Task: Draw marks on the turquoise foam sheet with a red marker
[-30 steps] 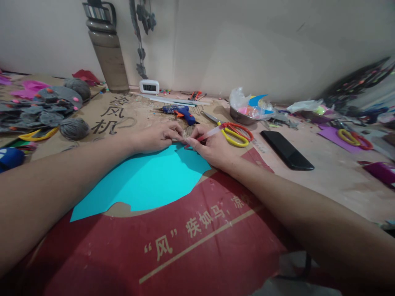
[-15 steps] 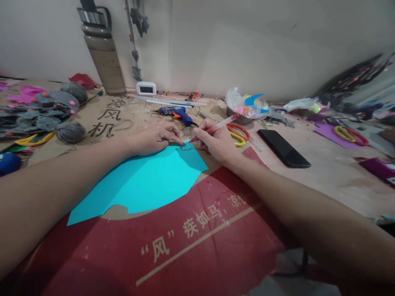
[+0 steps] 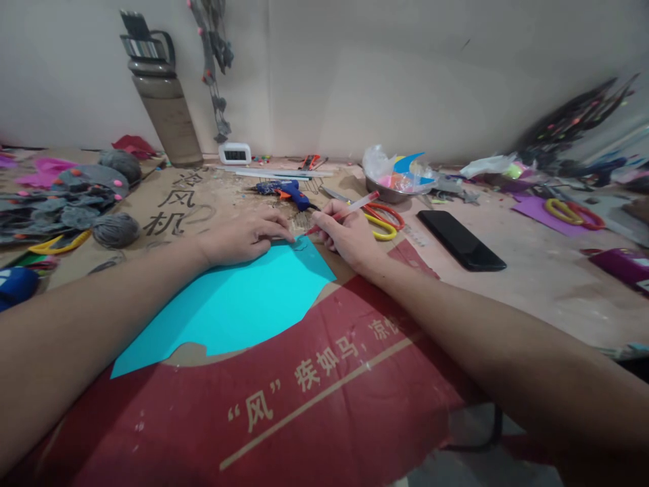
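Observation:
A bright turquoise sheet of paper [image 3: 238,304] with cut, curved edges lies on a red printed cardboard sheet [image 3: 355,412]. My left hand [image 3: 246,235] rests on the paper's far edge, fingers stretched out and lying flat. In my right hand [image 3: 349,238] is a red pen [image 3: 363,201] with a clear barrel, pinched between thumb and fingers. Its tip is at the paper's far right corner, beside a small wavy dark outline [image 3: 301,245]. Just behind my right hand are scissors with yellow and red handles [image 3: 385,230].
Beyond my hands lies a blue glue gun [image 3: 289,193]. A metal bowl [image 3: 390,192] with plastic wrap, a white clock [image 3: 235,154] and a water bottle [image 3: 170,122] stand near the wall. A black phone [image 3: 460,240] lies right; grey yarn balls [image 3: 115,230] sit left.
The view has tilted and shifted slightly. My left index fingertip has drawn back a little from the drawn outline. The pen stays in my right hand near the same corner.

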The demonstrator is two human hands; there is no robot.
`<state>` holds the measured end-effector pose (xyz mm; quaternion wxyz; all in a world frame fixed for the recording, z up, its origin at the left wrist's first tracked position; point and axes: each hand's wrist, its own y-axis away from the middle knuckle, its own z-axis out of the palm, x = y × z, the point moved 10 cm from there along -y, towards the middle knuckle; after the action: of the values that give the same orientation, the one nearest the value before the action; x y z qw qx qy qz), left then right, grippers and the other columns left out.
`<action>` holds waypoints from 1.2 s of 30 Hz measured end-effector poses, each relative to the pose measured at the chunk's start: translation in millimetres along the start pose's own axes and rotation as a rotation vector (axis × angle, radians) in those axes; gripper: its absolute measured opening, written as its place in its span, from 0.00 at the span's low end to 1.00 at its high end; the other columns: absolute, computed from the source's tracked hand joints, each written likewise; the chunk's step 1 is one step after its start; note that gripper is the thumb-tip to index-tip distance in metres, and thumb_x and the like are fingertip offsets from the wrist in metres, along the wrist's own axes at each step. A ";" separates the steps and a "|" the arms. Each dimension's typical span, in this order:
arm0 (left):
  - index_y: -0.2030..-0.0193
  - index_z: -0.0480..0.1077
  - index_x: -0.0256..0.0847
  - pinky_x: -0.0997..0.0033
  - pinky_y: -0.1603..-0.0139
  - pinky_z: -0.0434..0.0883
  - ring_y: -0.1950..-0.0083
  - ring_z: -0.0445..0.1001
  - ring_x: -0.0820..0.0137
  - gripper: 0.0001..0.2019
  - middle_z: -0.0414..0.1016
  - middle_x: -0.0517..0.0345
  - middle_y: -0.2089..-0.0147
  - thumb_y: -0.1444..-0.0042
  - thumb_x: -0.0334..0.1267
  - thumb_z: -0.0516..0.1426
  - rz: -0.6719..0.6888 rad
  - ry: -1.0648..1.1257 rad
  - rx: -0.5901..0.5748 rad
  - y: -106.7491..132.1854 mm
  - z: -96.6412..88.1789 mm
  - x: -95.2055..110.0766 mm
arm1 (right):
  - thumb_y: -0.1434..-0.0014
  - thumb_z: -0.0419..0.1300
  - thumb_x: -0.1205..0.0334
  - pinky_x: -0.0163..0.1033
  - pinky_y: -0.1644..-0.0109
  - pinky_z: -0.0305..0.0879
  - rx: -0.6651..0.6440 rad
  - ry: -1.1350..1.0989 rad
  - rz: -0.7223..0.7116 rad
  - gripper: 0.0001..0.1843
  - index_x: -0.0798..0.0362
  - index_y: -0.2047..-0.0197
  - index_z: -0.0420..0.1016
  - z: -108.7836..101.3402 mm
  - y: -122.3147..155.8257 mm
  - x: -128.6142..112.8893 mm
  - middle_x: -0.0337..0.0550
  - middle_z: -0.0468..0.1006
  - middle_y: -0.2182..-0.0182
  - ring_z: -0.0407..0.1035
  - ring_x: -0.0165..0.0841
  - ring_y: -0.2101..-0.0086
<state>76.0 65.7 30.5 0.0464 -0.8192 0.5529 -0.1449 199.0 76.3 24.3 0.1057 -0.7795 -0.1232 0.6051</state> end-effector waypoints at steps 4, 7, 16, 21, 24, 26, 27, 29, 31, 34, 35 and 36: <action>0.60 0.74 0.39 0.64 0.46 0.66 0.51 0.69 0.67 0.17 0.70 0.52 0.53 0.50 0.24 0.48 0.041 0.004 0.061 3.5 -11.0 10.5 | 0.44 0.57 0.56 0.30 0.77 0.56 0.028 -0.021 -0.003 0.13 0.51 0.75 0.61 -1.4 -1.8 2.5 0.32 0.66 0.84 0.60 0.24 0.81; 0.64 0.73 0.39 0.65 0.49 0.67 0.53 0.70 0.67 0.14 0.71 0.53 0.56 0.51 0.24 0.48 0.042 -0.014 0.085 5.8 -14.5 13.4 | 0.43 0.57 0.56 0.31 0.76 0.56 0.048 -0.012 -0.015 0.13 0.51 0.75 0.61 -3.1 -4.2 5.7 0.32 0.66 0.83 0.60 0.25 0.80; 0.61 0.71 0.38 0.63 0.53 0.71 0.55 0.71 0.66 0.13 0.73 0.51 0.59 0.49 0.25 0.49 -0.015 -0.161 0.164 15.4 -34.0 24.6 | 0.43 0.54 0.55 0.34 0.72 0.58 0.062 0.111 -0.107 0.13 0.50 0.76 0.62 -4.7 -8.4 -1.7 0.33 0.66 0.83 0.62 0.28 0.78; 0.51 0.72 0.41 0.62 0.46 0.69 0.49 0.72 0.66 0.20 0.74 0.52 0.49 0.47 0.25 0.49 0.030 -0.177 -0.016 24.6 -20.2 46.1 | 0.43 0.54 0.56 0.36 0.69 0.60 0.036 0.102 -0.162 0.13 0.51 0.77 0.63 -1.0 -8.0 -6.3 0.35 0.67 0.82 0.64 0.30 0.76; 0.49 0.71 0.41 0.63 0.44 0.68 0.47 0.71 0.66 0.20 0.74 0.52 0.48 0.45 0.25 0.48 0.019 -0.187 -0.058 32.8 -16.5 50.2 | 0.43 0.55 0.55 0.36 0.67 0.61 0.007 0.092 -0.194 0.12 0.51 0.75 0.65 1.8 -5.4 -11.6 0.36 0.69 0.79 0.65 0.30 0.74; 0.49 0.72 0.41 0.62 0.44 0.68 0.47 0.71 0.66 0.20 0.74 0.52 0.48 0.45 0.26 0.49 0.006 -0.204 -0.068 37.8 -17.8 49.5 | 0.42 0.54 0.55 0.36 0.65 0.61 -0.020 0.087 -0.240 0.11 0.52 0.73 0.67 4.6 -2.5 -19.1 0.37 0.71 0.77 0.66 0.31 0.72; 0.49 0.72 0.41 0.62 0.44 0.68 0.48 0.72 0.66 0.19 0.74 0.53 0.48 0.45 0.26 0.49 -0.002 -0.213 -0.072 40.2 -19.0 48.5 | 0.41 0.54 0.55 0.36 0.64 0.62 -0.044 0.086 -0.264 0.11 0.52 0.71 0.68 6.9 -0.9 -23.0 0.37 0.72 0.76 0.67 0.31 0.71; 0.50 0.72 0.42 0.60 0.45 0.68 0.48 0.72 0.65 0.19 0.75 0.53 0.49 0.46 0.26 0.50 -0.024 -0.231 -0.072 44.5 -22.1 45.5 | 0.40 0.53 0.55 0.36 0.62 0.63 -0.100 0.093 -0.306 0.10 0.51 0.68 0.69 12.9 2.4 -29.5 0.37 0.73 0.73 0.68 0.30 0.70; 0.51 0.72 0.41 0.59 0.46 0.68 0.49 0.72 0.64 0.18 0.75 0.52 0.50 0.46 0.26 0.50 -0.057 -0.247 -0.050 48.0 -25.5 41.7 | 0.39 0.53 0.55 0.35 0.62 0.63 -0.157 0.115 -0.321 0.10 0.51 0.66 0.70 19.4 5.2 -32.1 0.37 0.74 0.72 0.69 0.30 0.70; 0.50 0.72 0.39 0.60 0.47 0.69 0.49 0.71 0.64 0.19 0.74 0.48 0.50 0.45 0.27 0.49 -0.105 -0.258 -0.003 51.5 -26.9 37.4 | 0.38 0.52 0.54 0.34 0.64 0.64 -0.216 0.159 -0.310 0.11 0.50 0.66 0.71 26.8 8.2 -30.9 0.37 0.75 0.72 0.70 0.29 0.71; 0.50 0.72 0.38 0.60 0.47 0.69 0.49 0.71 0.63 0.18 0.73 0.48 0.50 0.45 0.27 0.49 -0.116 -0.258 0.008 52.2 -26.0 36.7 | 0.38 0.52 0.54 0.34 0.65 0.64 -0.230 0.172 -0.298 0.11 0.49 0.66 0.71 28.6 8.8 -29.3 0.37 0.75 0.73 0.70 0.29 0.72; 0.50 0.72 0.38 0.61 0.47 0.69 0.49 0.71 0.63 0.18 0.73 0.47 0.50 0.45 0.27 0.50 -0.124 -0.257 0.016 52.7 -24.9 36.4 | 0.37 0.52 0.54 0.34 0.65 0.64 -0.242 0.186 -0.286 0.11 0.49 0.66 0.71 30.0 9.2 -27.8 0.37 0.75 0.73 0.70 0.29 0.72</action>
<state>34.4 14.1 48.6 0.1142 -0.8632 0.4897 -0.0459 164.0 59.2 39.5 0.1068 -0.8136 -0.2939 0.4902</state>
